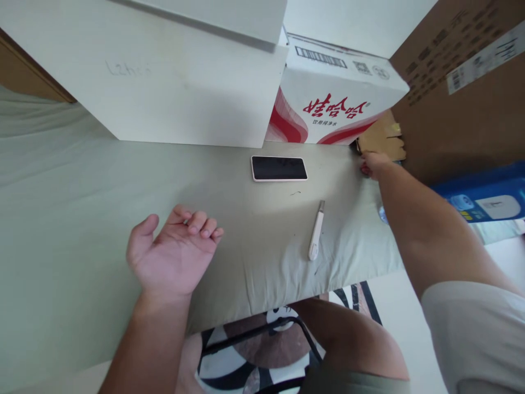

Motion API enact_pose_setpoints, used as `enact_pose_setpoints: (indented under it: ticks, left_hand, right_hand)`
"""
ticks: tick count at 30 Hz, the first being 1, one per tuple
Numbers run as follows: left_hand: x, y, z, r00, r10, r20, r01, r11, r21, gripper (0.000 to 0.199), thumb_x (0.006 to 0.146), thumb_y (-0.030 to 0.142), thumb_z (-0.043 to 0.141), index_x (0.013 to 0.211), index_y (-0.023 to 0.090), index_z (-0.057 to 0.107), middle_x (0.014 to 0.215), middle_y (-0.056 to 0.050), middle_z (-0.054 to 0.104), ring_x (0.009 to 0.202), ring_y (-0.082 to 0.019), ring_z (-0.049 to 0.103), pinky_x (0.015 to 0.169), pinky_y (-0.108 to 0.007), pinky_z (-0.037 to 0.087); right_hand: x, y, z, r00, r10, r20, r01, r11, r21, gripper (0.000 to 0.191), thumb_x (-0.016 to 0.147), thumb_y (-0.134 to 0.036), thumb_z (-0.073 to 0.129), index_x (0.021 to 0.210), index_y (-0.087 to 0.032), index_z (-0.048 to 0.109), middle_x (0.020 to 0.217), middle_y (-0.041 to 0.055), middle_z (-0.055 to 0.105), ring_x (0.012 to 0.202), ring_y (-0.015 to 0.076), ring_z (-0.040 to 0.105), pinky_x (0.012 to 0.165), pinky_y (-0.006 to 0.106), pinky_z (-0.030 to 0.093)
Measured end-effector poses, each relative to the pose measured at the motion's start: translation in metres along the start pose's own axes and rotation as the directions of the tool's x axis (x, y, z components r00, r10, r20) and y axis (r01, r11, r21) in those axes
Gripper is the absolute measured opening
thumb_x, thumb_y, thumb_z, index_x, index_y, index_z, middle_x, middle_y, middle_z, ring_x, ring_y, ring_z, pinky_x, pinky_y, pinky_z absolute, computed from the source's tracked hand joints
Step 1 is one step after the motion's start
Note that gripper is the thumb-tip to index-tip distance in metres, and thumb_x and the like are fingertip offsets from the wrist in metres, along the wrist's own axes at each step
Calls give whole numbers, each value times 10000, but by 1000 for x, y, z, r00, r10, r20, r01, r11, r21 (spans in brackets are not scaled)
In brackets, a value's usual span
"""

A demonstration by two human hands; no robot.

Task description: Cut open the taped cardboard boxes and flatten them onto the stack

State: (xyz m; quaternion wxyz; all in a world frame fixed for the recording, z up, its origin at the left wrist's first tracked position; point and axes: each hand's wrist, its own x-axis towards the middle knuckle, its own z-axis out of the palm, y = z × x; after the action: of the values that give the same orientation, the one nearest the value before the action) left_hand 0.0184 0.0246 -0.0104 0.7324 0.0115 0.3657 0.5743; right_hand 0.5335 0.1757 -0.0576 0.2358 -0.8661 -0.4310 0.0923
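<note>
My left hand [174,251] rests palm up over the left part of the cloth-covered surface [229,219], its fingers loosely curled but apart, with nothing in it. My right hand [372,165] reaches to the far right, its fingers closed at the lower edge of a torn piece of brown cardboard [381,137]. What the fingers grip there is too small to make out. Between the hands lie a phone [279,168] with a dark screen and, nearer to me, a white utility knife [315,232] pointing away.
A large white panel [184,104] stands at the back left, beside a white and red carton [328,104]. On the right are a big brown box [463,109] and a blue package [484,191]. The surface's front edge runs above my legs and a black metal frame.
</note>
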Motion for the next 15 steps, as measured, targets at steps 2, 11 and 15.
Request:
enact_pose_setpoints:
  ticks: [2,11,15]
  left_hand:
    - [0,2,-1,1000,5,10,-5,1000,-16,349,897,503,565,701,215,535,593,-2,436,538,-141,490,545,-280,557]
    - [-17,26,-13,995,6,104,6,994,-113,507,1018,511,413,672,193,605,573,-12,472,523,-139,520,550,-280,557]
    - [-30,39,-27,983,53,176,-23,985,-170,511,1021,558,510,676,198,622,586,-4,478,533,-138,525,563,-274,550]
  right_hand:
    - [-12,-12,-4,992,125,-22,-126,992,-8,407,1057,-418,711,1396,-196,671,1433,132,678,1234,251,707,1043,468,637]
    - [-152,-98,0,952,-253,174,216,955,204,421,1149,-433,481,828,-209,635,660,20,677,656,166,663,757,321,575]
    - [-212,-164,23,799,-484,358,342,855,391,354,1107,-522,544,888,-250,604,725,14,742,612,171,694,703,321,581]
